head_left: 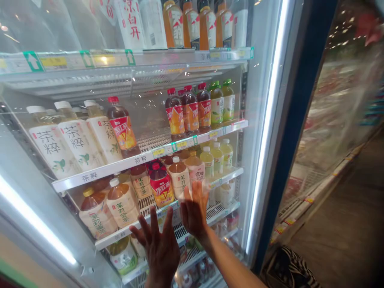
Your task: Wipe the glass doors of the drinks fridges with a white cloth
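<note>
Both my hands are raised with fingers spread in front of a drinks cooler. My left hand (pixel 160 246) is open, held before the lower shelf edge (pixel 120 236). My right hand (pixel 194 210) is open too, its fingertips near a white-capped tea bottle (pixel 195 170) and a red-labelled iced tea bottle (pixel 161 186). Neither hand holds anything. Whether the palms press on a glass pane I cannot tell.
Wire shelves carry rows of bottles: white-labelled tea bottles (pixel 76 138) at the left, red-capped iced tea (pixel 189 110) and green-capped bottles (pixel 222 100) further right, orange-labelled ones (pixel 192 24) on top. A dark cooler frame (pixel 294 132) stands at the right, with a blurred aisle floor (pixel 354 224) beyond.
</note>
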### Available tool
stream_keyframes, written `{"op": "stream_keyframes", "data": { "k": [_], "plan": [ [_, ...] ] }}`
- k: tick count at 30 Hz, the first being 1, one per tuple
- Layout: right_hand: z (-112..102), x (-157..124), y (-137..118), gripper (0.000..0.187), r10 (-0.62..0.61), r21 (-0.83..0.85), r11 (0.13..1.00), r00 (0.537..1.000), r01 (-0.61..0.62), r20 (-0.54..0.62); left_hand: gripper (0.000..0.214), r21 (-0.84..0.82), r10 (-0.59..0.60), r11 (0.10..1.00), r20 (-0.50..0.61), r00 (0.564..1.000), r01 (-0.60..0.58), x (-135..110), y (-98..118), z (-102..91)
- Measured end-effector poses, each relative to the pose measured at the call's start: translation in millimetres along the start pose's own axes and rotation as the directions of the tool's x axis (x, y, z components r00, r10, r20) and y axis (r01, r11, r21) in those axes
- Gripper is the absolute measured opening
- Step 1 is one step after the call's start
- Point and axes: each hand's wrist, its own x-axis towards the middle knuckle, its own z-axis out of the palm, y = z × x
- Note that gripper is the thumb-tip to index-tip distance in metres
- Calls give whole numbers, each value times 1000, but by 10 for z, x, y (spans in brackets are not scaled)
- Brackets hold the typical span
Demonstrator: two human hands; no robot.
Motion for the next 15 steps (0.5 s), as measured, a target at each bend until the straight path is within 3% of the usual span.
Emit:
{"op": "stream_keyframes", "data": {
  "k": [5, 9, 15],
  "plan": [
    [-65, -166, 228, 68, -94, -59, 994, 993, 90, -75, 84, -8, 21, 1000, 8, 1000, -21, 13, 204, 188],
    [-185, 0, 487, 69, -75, -44, 997, 993, 71, -89, 87, 0, -6, 1000, 12, 1000, 6, 50, 415, 396],
    [-386, -50, 1026, 69, -242, -72, 968, 970, 240, -24, 86, 1, -68, 998, -21, 997, 68, 252, 846, 739]
  ]
}}
